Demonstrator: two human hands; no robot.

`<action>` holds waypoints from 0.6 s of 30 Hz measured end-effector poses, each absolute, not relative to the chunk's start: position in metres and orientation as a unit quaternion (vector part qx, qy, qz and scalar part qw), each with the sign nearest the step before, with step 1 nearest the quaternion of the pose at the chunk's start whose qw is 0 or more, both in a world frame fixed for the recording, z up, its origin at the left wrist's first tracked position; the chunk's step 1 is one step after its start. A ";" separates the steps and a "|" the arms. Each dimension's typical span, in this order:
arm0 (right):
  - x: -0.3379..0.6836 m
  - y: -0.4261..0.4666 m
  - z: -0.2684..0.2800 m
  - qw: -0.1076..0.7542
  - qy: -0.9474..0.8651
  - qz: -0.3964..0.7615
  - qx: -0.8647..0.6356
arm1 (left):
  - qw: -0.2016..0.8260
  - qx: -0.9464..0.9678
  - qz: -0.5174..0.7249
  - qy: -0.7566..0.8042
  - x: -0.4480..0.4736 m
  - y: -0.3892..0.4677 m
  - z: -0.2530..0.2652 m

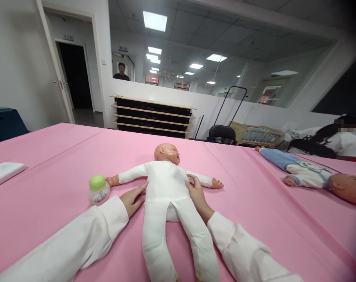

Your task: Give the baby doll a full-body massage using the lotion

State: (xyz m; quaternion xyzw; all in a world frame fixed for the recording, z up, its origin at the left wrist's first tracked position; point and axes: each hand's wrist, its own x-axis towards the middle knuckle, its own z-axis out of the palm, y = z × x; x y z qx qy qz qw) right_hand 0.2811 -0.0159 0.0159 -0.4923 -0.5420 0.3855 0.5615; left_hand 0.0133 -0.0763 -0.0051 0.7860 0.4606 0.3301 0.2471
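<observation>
A baby doll (168,182) with a white cloth body lies on its back on the pink-covered table (119,250), its head turned to the right and both arms spread. My left hand (134,199) rests against the left side of its torso, fingers stretched out. On the other side my right hand (198,195) touches the doll's flank, fingers extended and slightly bent along the cloth. Neither hand lifts the doll. Close to the doll's hand on the left stands a small jar (99,190) with a green lid.
A second doll (304,168) in blue and white clothes lies at the right. A white flat object (4,174) sits at the left edge. Behind the table are stacked boards (153,115), a black chair (222,134) and a wooden crib (256,136). Another person (345,143) is at the far right.
</observation>
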 end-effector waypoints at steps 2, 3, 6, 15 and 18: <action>0.282 -0.017 0.018 0.557 -0.536 0.382 -0.507 | 0.242 0.785 0.333 0.463 0.014 -0.076 -0.005; 0.282 -0.018 0.019 0.552 -0.534 0.378 -0.517 | 0.242 0.784 0.334 0.465 0.014 -0.076 -0.005; 0.284 -0.020 0.021 0.538 -0.538 0.347 -0.548 | 0.244 0.782 0.334 0.467 0.014 -0.075 -0.005; 0.286 -0.018 0.012 0.537 -0.577 0.379 -0.484 | 0.248 0.782 0.324 0.471 0.012 -0.073 -0.009; 0.287 -0.016 0.011 0.544 -0.571 0.384 -0.481 | 0.253 0.783 0.320 0.470 0.013 -0.074 -0.007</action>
